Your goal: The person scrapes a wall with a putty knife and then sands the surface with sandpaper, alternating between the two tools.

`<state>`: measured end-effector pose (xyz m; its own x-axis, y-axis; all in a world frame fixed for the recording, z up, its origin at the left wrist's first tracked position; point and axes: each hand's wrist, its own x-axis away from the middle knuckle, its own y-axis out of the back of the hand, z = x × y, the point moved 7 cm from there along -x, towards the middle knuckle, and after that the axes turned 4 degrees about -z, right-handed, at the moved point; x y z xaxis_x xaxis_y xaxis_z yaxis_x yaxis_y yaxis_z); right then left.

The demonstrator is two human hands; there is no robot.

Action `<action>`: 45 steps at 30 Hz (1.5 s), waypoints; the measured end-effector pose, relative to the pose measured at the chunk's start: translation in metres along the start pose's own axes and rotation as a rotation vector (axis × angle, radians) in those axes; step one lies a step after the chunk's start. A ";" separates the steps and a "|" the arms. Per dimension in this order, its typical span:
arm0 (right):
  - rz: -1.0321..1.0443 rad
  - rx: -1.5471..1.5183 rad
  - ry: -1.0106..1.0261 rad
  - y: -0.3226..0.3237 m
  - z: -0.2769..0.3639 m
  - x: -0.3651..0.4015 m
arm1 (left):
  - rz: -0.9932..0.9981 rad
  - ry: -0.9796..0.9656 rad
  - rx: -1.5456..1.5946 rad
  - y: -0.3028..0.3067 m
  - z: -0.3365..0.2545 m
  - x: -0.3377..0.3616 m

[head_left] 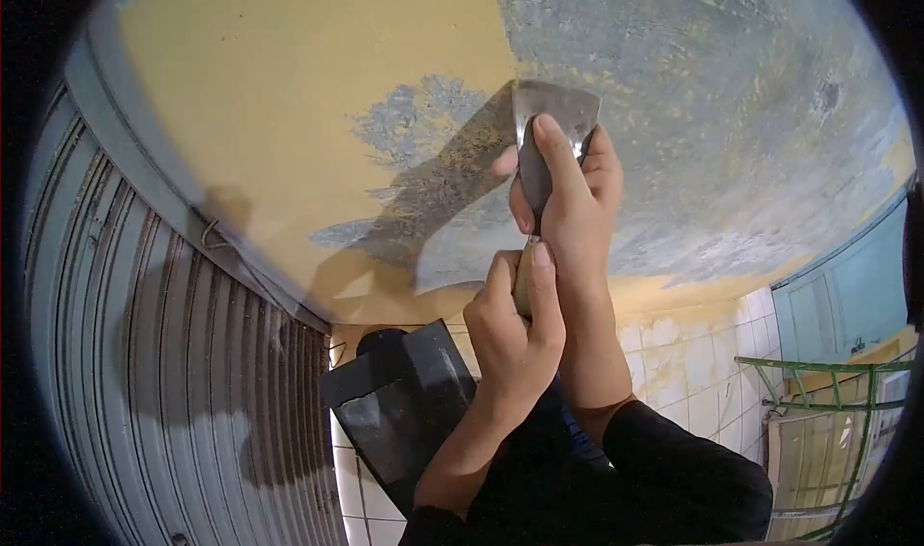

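Observation:
A scraper (560, 101) with a wide metal blade points upward in front of the wall (279, 84). My left hand (515, 329), lower down, is closed around its handle (524, 291). Higher up, my right hand (576, 185) grips the blade, its thumb flat on the near face and its fingers behind. The blade's top edge overlaps bare grey wall (664, 113). Yellow paint covers the wall's left part, with ragged grey patches (419, 117) showing through. Shadows of the hands and scraper fall across these patches.
On the left is a ribbed metal shutter (192, 353) with a wire (231, 243) by its frame. A dark flat-topped object (395, 392) stands below, over white floor tiles (351, 488). Green metal bars (828, 406) and a light blue door (833, 310) are at right.

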<state>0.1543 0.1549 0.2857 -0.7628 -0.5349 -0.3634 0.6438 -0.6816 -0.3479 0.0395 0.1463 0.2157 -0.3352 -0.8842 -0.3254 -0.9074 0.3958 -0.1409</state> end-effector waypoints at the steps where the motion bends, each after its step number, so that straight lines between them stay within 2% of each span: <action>1: 0.000 0.000 0.000 -0.003 0.004 -0.001 | 0.000 0.000 -0.001 0.000 -0.006 -0.002; 3: -0.029 0.025 0.005 -0.008 0.012 -0.003 | -0.041 -0.029 0.041 0.001 -0.018 -0.008; 10: -0.031 0.060 -0.027 0.002 0.002 0.003 | -0.030 -0.037 -0.026 -0.001 -0.006 0.003; 22: -0.027 0.052 -0.021 0.000 0.003 0.001 | -0.021 0.026 -0.015 -0.002 0.001 0.002; 28: -0.015 0.046 0.012 -0.009 0.012 -0.004 | -0.056 -0.065 0.029 0.000 -0.012 -0.005; 30: -0.006 0.053 0.008 -0.006 0.009 -0.003 | -0.050 -0.014 0.050 -0.002 -0.007 -0.003; 39: -0.020 0.068 -0.034 0.006 -0.003 0.004 | -0.076 -0.023 0.001 -0.006 0.011 0.011; 45: 0.000 0.061 -0.009 0.000 0.003 0.000 | -0.064 0.004 0.045 -0.004 -0.005 0.003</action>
<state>0.1539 0.1539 0.2885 -0.7634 -0.5391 -0.3558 0.6391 -0.7104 -0.2947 0.0406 0.1408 0.2200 -0.2777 -0.9091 -0.3105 -0.9149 0.3489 -0.2030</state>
